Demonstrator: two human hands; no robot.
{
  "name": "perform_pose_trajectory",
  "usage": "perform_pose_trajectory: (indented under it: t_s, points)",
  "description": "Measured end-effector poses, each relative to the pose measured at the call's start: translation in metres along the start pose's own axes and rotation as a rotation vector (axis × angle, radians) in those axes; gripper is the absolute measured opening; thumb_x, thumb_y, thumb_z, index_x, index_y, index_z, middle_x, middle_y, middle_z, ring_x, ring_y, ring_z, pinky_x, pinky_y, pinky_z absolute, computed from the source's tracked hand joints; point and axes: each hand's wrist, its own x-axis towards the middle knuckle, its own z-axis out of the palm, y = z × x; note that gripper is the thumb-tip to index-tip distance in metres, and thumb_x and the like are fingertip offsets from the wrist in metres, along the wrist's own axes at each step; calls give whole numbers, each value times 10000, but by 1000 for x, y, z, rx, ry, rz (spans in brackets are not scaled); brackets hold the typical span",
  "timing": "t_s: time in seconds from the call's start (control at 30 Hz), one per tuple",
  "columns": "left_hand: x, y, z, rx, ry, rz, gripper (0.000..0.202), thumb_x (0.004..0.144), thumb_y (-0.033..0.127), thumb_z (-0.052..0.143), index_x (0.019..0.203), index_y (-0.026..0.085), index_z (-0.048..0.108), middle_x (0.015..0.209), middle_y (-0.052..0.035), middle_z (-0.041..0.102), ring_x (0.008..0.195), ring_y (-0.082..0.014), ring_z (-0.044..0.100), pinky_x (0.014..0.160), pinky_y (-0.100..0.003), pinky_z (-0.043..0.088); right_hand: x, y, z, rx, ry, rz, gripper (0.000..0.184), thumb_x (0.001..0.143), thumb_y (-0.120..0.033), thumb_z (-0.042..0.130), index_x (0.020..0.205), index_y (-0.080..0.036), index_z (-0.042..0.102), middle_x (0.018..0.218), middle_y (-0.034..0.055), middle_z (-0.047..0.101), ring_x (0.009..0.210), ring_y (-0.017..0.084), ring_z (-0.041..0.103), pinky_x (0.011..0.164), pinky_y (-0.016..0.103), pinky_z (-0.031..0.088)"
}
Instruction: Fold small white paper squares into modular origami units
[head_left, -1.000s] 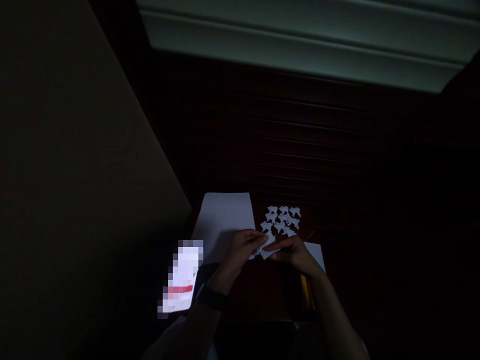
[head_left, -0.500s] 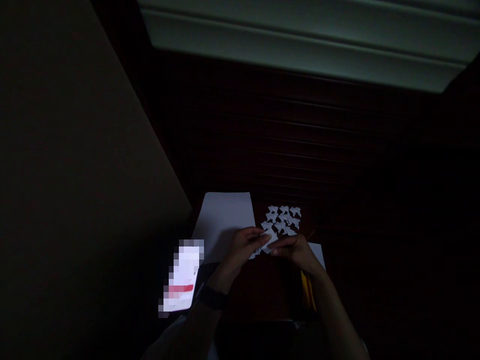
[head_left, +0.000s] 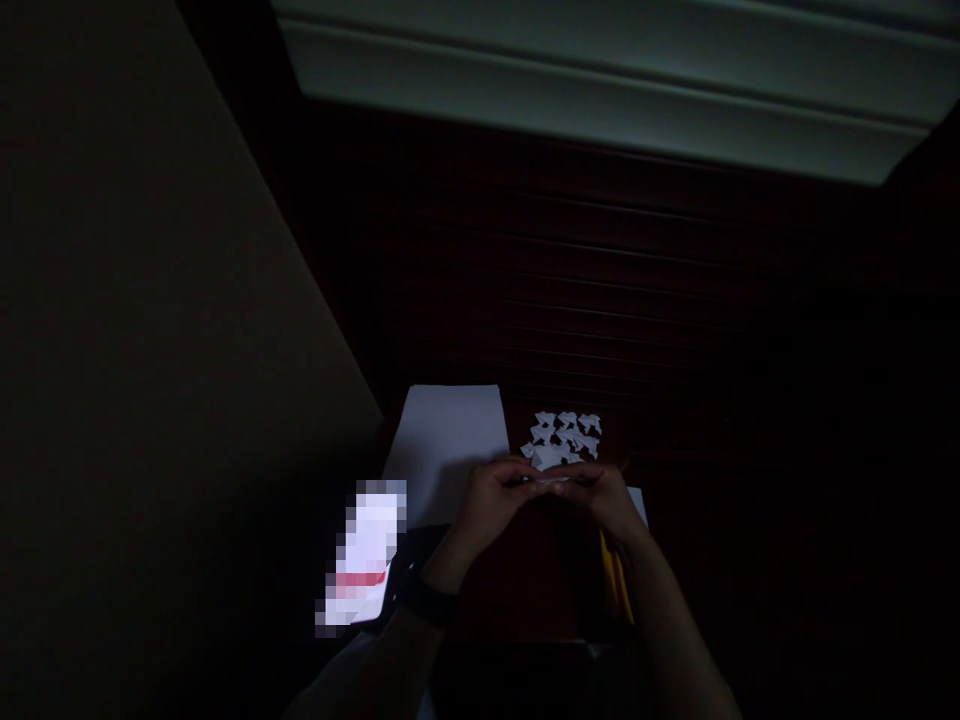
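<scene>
Between my two hands is a small piece of white folded paper (head_left: 551,458), pinched along its near edge. My left hand (head_left: 495,498), with a dark band on the wrist, grips it from the left with thumb and fingers. My right hand (head_left: 604,497) pinches the same edge from the right, and the fingertips of both hands nearly meet. Just beyond the paper lie several small folded paper figures (head_left: 568,420) in rows on the dark reddish table (head_left: 517,590). The nearest figures are partly hidden behind the held paper and my fingers.
A stack of white sheets (head_left: 454,420) lies left of the figures. Nearer on the left is a lit phone screen (head_left: 371,560), partly blurred out. A yellow object (head_left: 616,580) and a white paper corner (head_left: 638,503) show beside my right forearm. Slatted dark wood rises behind the table.
My hands have turned the paper from lying tilted to being held by its near edge. My right hand has shifted slightly so that the fingertips of both hands come closer together.
</scene>
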Motion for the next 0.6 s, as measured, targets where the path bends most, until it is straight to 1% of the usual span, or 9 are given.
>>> perform_pose_trajectory:
  t_s: [0.1,0.17,0.33,0.43,0.53,0.6]
  points:
    - [-1,-3,0,29,72,13,106,689,268,689,729,172,709,833,-61,673,776,-182,627,677,-271,497,0,-1,1,0,107,11,238,598,-312,758,789,-173,732,725,56,709,628,174,621,575,268,470]
    - [-2,-5,-1,39,91,34,114,692,277,689,729,171,710,870,-69,674,809,-190,632,699,-279,502,0,-2,2,-2,160,7,224,590,-315,765,759,-171,732,722,59,709,634,178,623,583,269,471]
    - [-4,-4,-1,135,118,107,118,722,276,660,752,175,711,895,-80,676,829,-195,634,713,-296,509,0,-1,5,28,184,-10,193,609,-309,757,750,-180,727,729,55,711,647,177,627,600,266,470]
    - [-5,1,0,214,142,134,116,736,271,646,756,177,712,901,-85,677,869,-206,627,769,-324,499,0,-2,6,38,195,-21,163,608,-295,760,725,-186,723,720,44,710,642,168,625,604,257,468]
    - [-6,3,1,221,136,138,120,756,266,623,769,179,706,912,-83,675,907,-211,619,802,-337,492,1,-3,7,38,214,-34,164,598,-286,768,719,-188,718,716,37,706,648,166,624,605,252,470]
    - [-7,3,1,203,125,137,123,766,263,613,778,179,702,909,-79,676,910,-210,619,797,-332,494,1,-4,8,38,226,-36,167,593,-283,772,717,-188,714,715,35,705,650,166,624,605,251,471]
